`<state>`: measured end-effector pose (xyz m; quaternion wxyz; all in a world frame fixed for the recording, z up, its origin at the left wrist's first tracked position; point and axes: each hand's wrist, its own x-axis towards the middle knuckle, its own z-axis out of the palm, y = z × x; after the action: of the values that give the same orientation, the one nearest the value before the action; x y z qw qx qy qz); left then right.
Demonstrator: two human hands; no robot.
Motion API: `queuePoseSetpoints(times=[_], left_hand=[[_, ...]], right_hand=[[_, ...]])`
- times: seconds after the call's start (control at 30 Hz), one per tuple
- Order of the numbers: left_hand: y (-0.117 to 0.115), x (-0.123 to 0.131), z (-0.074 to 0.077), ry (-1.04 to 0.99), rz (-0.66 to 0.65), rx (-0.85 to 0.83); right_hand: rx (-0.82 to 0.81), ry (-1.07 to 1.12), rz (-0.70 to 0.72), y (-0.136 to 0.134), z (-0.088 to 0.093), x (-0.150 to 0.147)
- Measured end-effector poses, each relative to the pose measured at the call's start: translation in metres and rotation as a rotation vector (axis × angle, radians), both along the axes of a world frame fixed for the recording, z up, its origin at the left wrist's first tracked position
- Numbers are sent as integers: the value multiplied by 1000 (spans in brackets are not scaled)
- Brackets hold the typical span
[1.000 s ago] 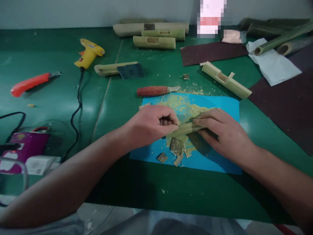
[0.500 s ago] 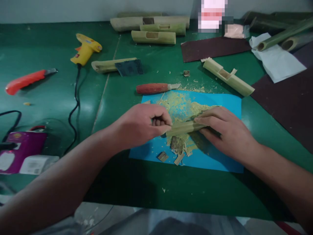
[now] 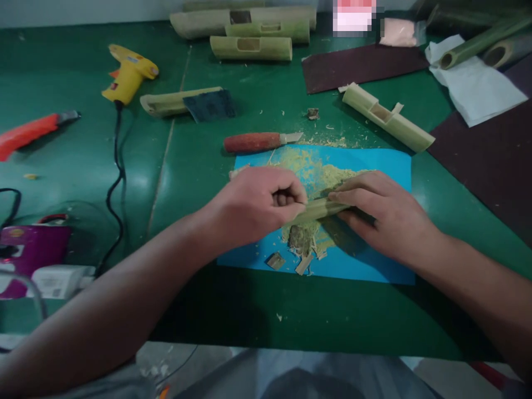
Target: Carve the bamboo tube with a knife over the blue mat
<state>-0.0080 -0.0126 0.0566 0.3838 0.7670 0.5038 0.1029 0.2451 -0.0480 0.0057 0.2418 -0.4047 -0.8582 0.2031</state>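
Now the left hand (image 3: 266, 202) was curled inward, thumb and forefinger brought together over the near-left end of a bamboo piece (image 3: 320, 210); whether anything was pinched between them could not be told. And on the other end, the right hand (image 3: 376, 208) had its grip, fingers over the top and thumb on the near side. So the bamboo piece lay between the two hands, over a blue sheet (image 3: 374, 266) strewn with pale shavings (image 3: 334, 175). Nearer the person than the hands sat a dark chunk (image 3: 300, 238), with a small block (image 3: 275, 260) to its left. Just beyond the left hand lay a red-handled knife (image 3: 251, 142)! Past the right hand, a notched bamboo tube (image 3: 409, 130) lay slantwise, and far beyond the left forearm (image 3: 158, 271), a yellow glue gun (image 3: 131, 72) rested on the green table (image 3: 374, 316).
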Motion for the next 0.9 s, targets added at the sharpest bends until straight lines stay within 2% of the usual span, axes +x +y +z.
queuePoseSetpoints(times=[0.13, 0.3, 0.47, 0.6, 0.73, 0.9], left_hand=[[-1, -2, 0, 20, -13, -25], [-2, 1, -1, 23, 36, 23], [-1, 4, -1, 2, -23, 5], [-4, -2, 0, 42, 14, 27], [-5, 6, -3, -23, -6, 72], [-4, 1, -2, 2, -12, 14]], right_hand=[[0, 14, -5, 0, 0, 0], [-3, -3, -9, -1, 1, 0], [1, -6, -5, -1, 0, 0], [49, 13, 7, -1, -1, 0], [45, -21, 10, -1, -1, 2], [52, -5, 9, -1, -1, 3]])
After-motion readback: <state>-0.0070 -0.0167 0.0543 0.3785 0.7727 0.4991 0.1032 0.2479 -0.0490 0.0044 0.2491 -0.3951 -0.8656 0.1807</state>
